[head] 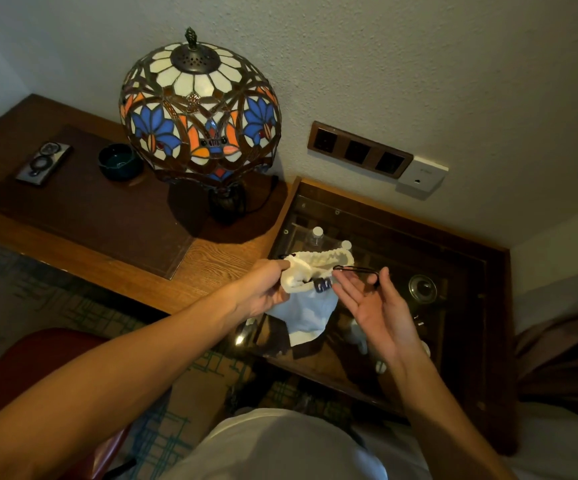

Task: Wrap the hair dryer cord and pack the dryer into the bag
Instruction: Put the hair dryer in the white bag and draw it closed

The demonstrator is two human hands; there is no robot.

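The left hand (263,289) pinches the gathered rim of a white drawstring bag (310,306), thumb and fingers closed on the cloth at its left edge. The bag hangs from that pinch, its mouth puckered and its body drooping below and between both hands. The right hand (374,306) is mostly open, palm up, fingers spread; its thumb and forefinger hook the black drawstring (355,270), which runs taut from the bag's mouth to the right. The hair dryer itself cannot be seen. Beyond the hands stands a stained-glass lamp (199,109).
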